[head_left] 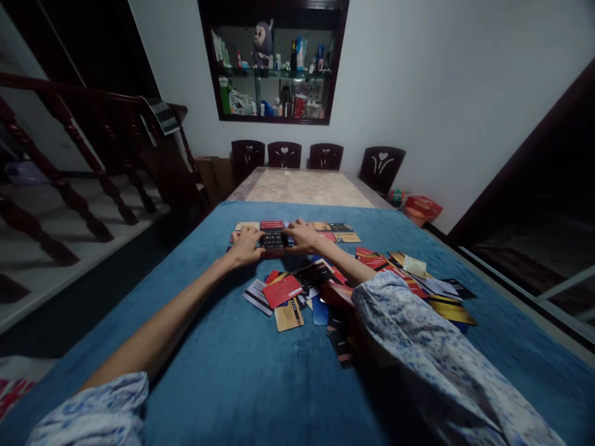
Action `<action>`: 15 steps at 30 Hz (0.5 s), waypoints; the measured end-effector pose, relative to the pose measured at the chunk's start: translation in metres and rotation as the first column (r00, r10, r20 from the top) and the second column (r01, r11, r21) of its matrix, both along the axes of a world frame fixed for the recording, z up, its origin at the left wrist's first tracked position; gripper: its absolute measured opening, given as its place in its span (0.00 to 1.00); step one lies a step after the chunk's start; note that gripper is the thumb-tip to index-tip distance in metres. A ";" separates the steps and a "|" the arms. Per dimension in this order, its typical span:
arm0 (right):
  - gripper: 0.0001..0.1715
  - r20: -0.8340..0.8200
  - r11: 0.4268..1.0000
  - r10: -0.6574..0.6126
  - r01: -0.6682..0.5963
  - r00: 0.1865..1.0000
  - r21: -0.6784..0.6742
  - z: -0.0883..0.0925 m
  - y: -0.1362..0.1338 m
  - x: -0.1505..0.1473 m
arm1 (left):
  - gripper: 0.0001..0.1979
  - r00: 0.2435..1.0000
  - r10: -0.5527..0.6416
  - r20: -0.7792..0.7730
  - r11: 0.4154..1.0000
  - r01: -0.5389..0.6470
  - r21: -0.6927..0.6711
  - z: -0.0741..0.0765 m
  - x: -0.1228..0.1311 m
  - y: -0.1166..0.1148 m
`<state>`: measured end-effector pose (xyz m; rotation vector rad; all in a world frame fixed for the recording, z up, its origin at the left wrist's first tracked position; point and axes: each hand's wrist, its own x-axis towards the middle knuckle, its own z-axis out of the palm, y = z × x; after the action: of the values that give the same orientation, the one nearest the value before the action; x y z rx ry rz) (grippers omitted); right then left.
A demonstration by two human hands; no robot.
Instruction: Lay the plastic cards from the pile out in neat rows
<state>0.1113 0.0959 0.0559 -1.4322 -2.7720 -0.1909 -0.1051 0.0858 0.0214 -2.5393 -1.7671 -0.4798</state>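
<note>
Both my hands are at a block of cards laid edge to edge on the blue cloth. My left hand has its thumb and fingers at the left edge of a black card. At that card's right edge are the bent fingers of my right hand. A red card lies just beyond the black one. Farther right in the block are a dark card and a tan card. My hands hide some neighbouring cards.
Nearer to me lies a loose heap of cards, with a red card on top and a gold card below. More cards spread to the right, partly behind my right sleeve. Beyond the blue cloth stand several chairs.
</note>
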 end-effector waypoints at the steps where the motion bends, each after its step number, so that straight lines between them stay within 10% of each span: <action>1: 0.29 0.008 1.000 0.000 0.000 1.000 -0.004 0.001 0.003 -0.001 | 0.25 1.000 0.011 -0.011 1.000 -0.011 -0.008 0.001 0.000 0.002; 15: 0.28 0.098 0.999 -0.005 0.008 0.995 -0.036 -0.011 0.044 -0.021 | 0.24 0.992 0.043 -0.118 0.996 -0.052 -0.076 0.000 -0.002 0.041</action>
<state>0.0902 0.1396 0.0448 -1.4793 -2.8623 -0.2179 -0.1068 0.1272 0.0213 -2.5123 -1.8355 -0.2601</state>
